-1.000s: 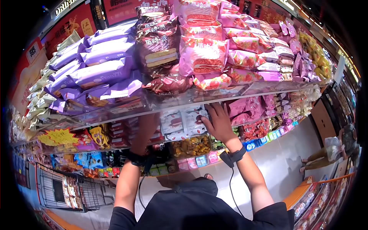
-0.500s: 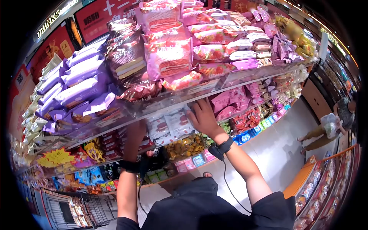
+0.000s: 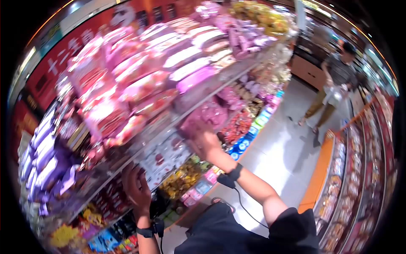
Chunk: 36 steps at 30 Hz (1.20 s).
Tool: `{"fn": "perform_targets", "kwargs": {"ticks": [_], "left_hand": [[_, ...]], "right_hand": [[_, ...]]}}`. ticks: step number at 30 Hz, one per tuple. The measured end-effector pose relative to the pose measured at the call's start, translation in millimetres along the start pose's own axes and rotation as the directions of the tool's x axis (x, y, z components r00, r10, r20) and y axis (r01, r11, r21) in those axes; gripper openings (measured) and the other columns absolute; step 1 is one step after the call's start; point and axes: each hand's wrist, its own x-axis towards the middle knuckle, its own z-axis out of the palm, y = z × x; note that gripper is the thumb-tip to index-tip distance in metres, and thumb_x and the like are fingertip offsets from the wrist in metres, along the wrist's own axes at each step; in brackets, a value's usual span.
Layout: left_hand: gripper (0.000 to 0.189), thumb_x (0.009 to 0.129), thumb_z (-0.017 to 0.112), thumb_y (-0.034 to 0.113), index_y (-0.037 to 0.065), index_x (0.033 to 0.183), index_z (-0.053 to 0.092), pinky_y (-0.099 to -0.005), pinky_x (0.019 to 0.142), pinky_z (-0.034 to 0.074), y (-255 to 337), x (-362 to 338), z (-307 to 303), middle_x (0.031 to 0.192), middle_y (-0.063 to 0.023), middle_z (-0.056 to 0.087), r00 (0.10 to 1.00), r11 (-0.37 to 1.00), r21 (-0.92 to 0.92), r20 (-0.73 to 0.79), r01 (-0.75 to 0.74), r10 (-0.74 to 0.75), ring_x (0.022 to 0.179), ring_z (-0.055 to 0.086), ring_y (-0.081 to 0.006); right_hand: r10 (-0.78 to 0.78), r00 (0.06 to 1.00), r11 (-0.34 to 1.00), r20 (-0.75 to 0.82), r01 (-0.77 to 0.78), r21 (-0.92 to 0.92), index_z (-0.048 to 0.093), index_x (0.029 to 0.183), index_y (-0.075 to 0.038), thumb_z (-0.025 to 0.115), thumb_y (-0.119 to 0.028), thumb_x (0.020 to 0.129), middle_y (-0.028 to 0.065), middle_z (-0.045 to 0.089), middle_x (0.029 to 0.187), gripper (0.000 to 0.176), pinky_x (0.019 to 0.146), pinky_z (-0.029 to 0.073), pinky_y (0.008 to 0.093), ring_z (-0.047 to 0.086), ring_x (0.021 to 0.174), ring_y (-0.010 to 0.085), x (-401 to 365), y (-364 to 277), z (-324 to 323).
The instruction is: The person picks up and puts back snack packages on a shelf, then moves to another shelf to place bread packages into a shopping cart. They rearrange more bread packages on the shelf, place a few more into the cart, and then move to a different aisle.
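Observation:
On the lower shelf, white snack packets (image 3: 163, 163) with dark red prints lie in the space between my two hands. My left hand (image 3: 136, 188) is at their left end, just under the shelf edge, its fingers loosely bent and apart with nothing in them. Beyond their right end, my right hand (image 3: 204, 139) reaches over pink bags (image 3: 207, 115), fingers stretched out and somewhat blurred, fingertips right at the bags. Each wrist wears a black strap with a cable. Dark red packets (image 3: 111, 194) lie to the left of my left hand.
Above, a clear-edged shelf holds pink cake packs (image 3: 105, 114) and purple packs (image 3: 42, 163). Below are yellow-wrapped sweets (image 3: 179, 182) and a row of blue packs (image 3: 241, 146). A person (image 3: 338, 80) stands in the aisle at right, near an orange-edged snack rack (image 3: 317, 182).
The view has swung to the right and blurred. My right hand has shifted from the white packets to the pink bags; my left hand shows more clearly below the shelf edge.

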Motion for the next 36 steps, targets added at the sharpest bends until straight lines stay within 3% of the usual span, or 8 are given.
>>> {"fn": "perform_targets", "kwargs": {"ticks": [1, 5, 9, 16, 19, 23, 28, 36], "left_hand": [[0.021, 0.089, 0.06, 0.002, 0.0, 0.109, 0.059, -0.0448, 0.101, 0.041, 3.5, 4.8, 6.7, 0.126, -0.0177, 0.059, 0.997, 0.997, -0.026, 0.01, -0.07, 0.07, 0.118, 0.052, -0.0405], [0.025, 0.089, 0.059, 0.009, 0.003, 0.114, 0.061, -0.0513, 0.109, 0.033, 21.2, 19.3, 34.7, 0.131, -0.0176, 0.055, 0.971, 0.981, -0.046, 0.139, -0.189, 0.194, 0.126, 0.046, -0.0405], [0.03, 0.086, 0.063, 0.012, 0.002, 0.114, 0.061, -0.0514, 0.112, 0.03, 24.7, 21.5, 61.9, 0.134, -0.0167, 0.054, 0.956, 0.993, -0.071, 0.272, -0.096, 0.112, 0.132, 0.042, -0.0404], [0.042, 0.084, 0.064, 0.01, 0.0, 0.124, 0.056, -0.0513, 0.112, 0.03, 61.2, 41.1, 79.0, 0.133, -0.0182, 0.054, 0.924, 0.982, -0.058, 0.332, -0.182, 0.191, 0.131, 0.04, -0.0432], [0.049, 0.083, 0.066, 0.011, 0.0, 0.128, 0.053, -0.0533, 0.113, 0.028, 67.7, 45.8, 90.7, 0.134, -0.017, 0.052, 0.917, 0.98, -0.048, 0.345, -0.194, 0.199, 0.132, 0.038, -0.0436], [0.051, 0.083, 0.067, 0.012, 0.0, 0.13, 0.051, -0.0535, 0.114, 0.026, 81.7, 48.9, 113.1, 0.139, -0.0154, 0.049, 0.926, 0.987, -0.03, 0.34, -0.161, 0.161, 0.133, 0.037, -0.042], [0.047, 0.085, 0.067, 0.013, 0.002, 0.129, 0.054, -0.0511, 0.112, 0.029, 112.4, 63.8, 132.5, 0.14, -0.0149, 0.048, 0.932, 0.991, 0.016, 0.34, -0.136, 0.123, 0.135, 0.036, -0.0405], [0.041, 0.081, 0.067, 0.012, 0.007, 0.121, 0.059, -0.0507, 0.11, 0.032, 111.9, 66.5, 168.1, 0.141, -0.0161, 0.045, 0.94, 0.972, 0.207, 0.339, -0.113, 0.037, 0.135, 0.037, -0.0423]], "right_hand": [[0.068, 0.991, 0.997, 0.119, -0.064, -0.035, 0.054, 0.128, -0.002, 0.065, -0.024, 0.088, 0.0228, 0.052, 0.13, 0.048, 0.11, 0.032, 0.0537, 0.049, 0.121, 0.0414, 2.0, 9.5, 3.2], [0.067, 0.992, 0.97, 0.105, -0.041, -0.24, 0.048, 0.14, -0.008, 0.051, -0.039, 0.096, 0.0204, 0.045, 0.143, 0.053, 0.111, 0.026, 0.058, 0.041, 0.131, 0.0395, -2.1, 25.2, 26.0], [0.062, 0.985, 0.974, 0.158, -0.026, -0.223, 0.046, 0.141, -0.009, 0.051, -0.039, 0.096, 0.0208, 0.042, 0.146, 0.054, 0.114, 0.021, 0.0581, 0.036, 0.135, 0.0437, -2.3, 29.3, 25.6], [0.032, 0.985, 0.975, 0.169, 0.006, -0.221, 0.045, 0.141, -0.01, 0.054, -0.041, 0.094, 0.0213, 0.04, 0.146, 0.057, 0.113, 0.02, 0.061, 0.034, 0.136, 0.0459, 3.6, 30.4, 6.8], [0.076, 0.989, 0.997, 0.123, -0.073, -0.028, 0.05, 0.137, -0.009, 0.061, -0.039, 0.09, 0.0192, 0.043, 0.144, 0.056, 0.113, 0.02, 0.0611, 0.036, 0.134, 0.0451, 4.3, 39.0, -6.2], [0.12, 0.983, 0.977, 0.135, -0.093, -0.192, 0.046, 0.139, -0.008, 0.063, -0.036, 0.089, 0.0192, 0.042, 0.143, 0.06, 0.113, 0.018, 0.0613, 0.029, 0.138, 0.0422, 6.2, 57.1, -34.0], [0.087, 0.988, 0.988, 0.125, -0.07, -0.138, 0.051, 0.135, -0.007, 0.063, -0.039, 0.089, 0.0195, 0.042, 0.143, 0.057, 0.108, 0.022, 0.0681, 0.033, 0.134, 0.0445, 13.2, 105.3, -55.7], [0.026, 0.946, 0.978, 0.324, 0.042, -0.203, 0.046, 0.14, -0.009, 0.059, -0.04, 0.091, 0.0167, 0.041, 0.148, 0.06, 0.107, 0.027, 0.0666, 0.038, 0.131, 0.0457, 3.6, 152.1, -68.1]]}}
